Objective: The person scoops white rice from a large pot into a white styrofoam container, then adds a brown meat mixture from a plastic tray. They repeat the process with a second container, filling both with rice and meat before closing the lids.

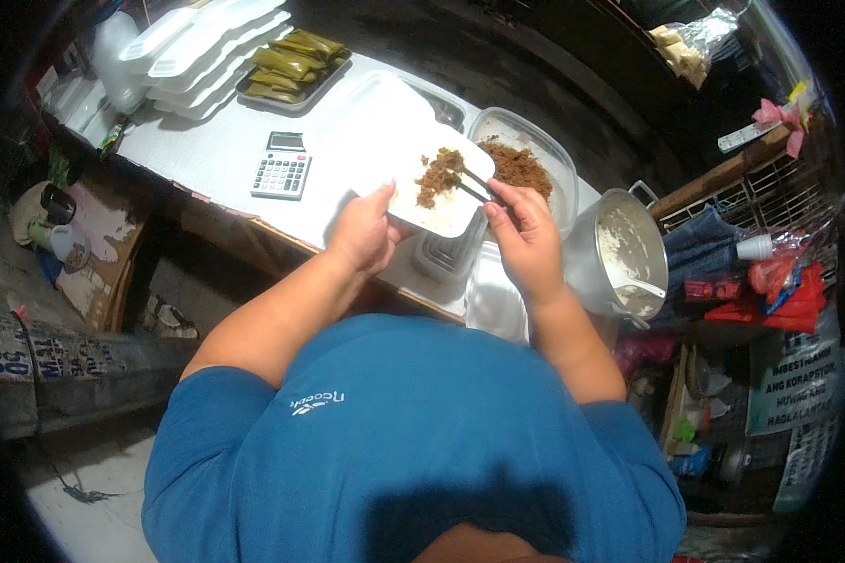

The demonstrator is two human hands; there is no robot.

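Observation:
My left hand (367, 229) grips the near left edge of an open white foam container (401, 214). Dark tongs (477, 188) are between the thumb and fingers of my right hand (524, 236). Their tips touch a heap of brown shredded food (440, 176), which lies on pale food, apparently rice, in the container. Just beyond my right hand, more of the brown food (521, 165) lies in a clear plastic tub (572, 176). To the right stands a deep metal pot (655, 246) with white remains inside and a white spoon (641, 285) in it.
On the white table (211, 158) are a calculator (282, 166), a tray (297, 105) of leaf-wrapped food (292, 63) and stacked foam containers (190, 53). A closed clear plastic container (451, 250) and another foam container (496, 295) sit at the near edge, between my forearms.

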